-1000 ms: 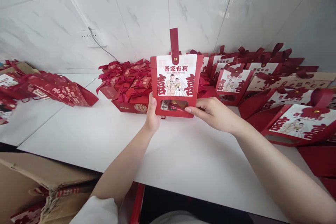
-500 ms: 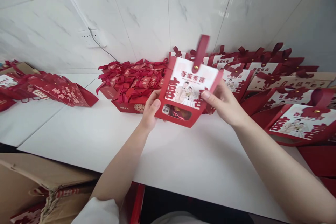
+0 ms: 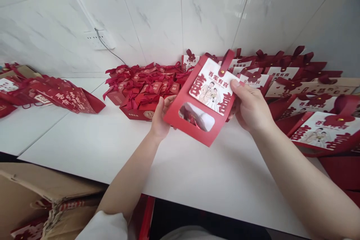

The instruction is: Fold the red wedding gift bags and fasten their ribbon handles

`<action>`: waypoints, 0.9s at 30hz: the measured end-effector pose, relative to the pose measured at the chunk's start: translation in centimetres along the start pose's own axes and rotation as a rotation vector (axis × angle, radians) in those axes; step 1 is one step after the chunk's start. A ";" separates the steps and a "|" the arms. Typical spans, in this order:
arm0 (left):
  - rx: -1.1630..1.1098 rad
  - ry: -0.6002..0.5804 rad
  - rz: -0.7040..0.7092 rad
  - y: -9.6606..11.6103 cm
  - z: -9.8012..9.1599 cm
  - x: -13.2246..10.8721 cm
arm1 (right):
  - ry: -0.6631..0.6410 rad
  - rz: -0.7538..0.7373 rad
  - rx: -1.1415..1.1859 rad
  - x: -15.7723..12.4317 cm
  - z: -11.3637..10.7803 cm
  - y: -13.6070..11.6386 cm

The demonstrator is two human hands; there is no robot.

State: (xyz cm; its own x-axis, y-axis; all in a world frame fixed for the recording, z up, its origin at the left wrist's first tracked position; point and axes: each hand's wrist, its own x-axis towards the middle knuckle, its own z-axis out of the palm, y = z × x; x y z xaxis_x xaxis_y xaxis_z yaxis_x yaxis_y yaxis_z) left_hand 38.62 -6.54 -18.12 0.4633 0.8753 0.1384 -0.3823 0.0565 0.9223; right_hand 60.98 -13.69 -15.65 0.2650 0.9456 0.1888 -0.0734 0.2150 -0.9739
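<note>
From the head view, I see the red gift box [image 3: 200, 105], upright a second ago, now tilted above the desk [image 3: 197, 180], the right hand's [image 3: 250, 105] fingers [image 3: 236, 85] pinching its upper right edge, the left hand's [image 3: 161, 120] gripping its lower left.

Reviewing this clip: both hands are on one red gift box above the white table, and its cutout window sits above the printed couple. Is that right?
Not quite: the cutout window sits below the printed couple, as the head view shows. The left hand and right hand are indeed both on one red gift box above the white table.
</note>
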 end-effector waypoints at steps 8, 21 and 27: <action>0.176 -0.333 -0.042 -1.1 -0.6 -0.9 | 0.009 -0.038 -0.139 -0.3 -0.8 -1.2; 0.726 -0.041 0.303 -1.9 0.6 -1.2 | -0.448 -0.037 -0.599 -1.0 -0.8 -1.9; 0.678 -0.005 0.261 -2.2 0.7 -1.1 | -0.433 -0.163 -0.749 -1.0 -1.3 -2.6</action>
State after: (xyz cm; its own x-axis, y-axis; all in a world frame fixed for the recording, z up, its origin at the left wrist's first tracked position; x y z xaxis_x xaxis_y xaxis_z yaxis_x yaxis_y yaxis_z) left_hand 39.50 -7.94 -20.03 0.4291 0.8174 0.3844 0.0983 -0.4653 0.8797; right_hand 62.17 -15.53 -13.45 -0.1822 0.9592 0.2162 0.6235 0.2827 -0.7289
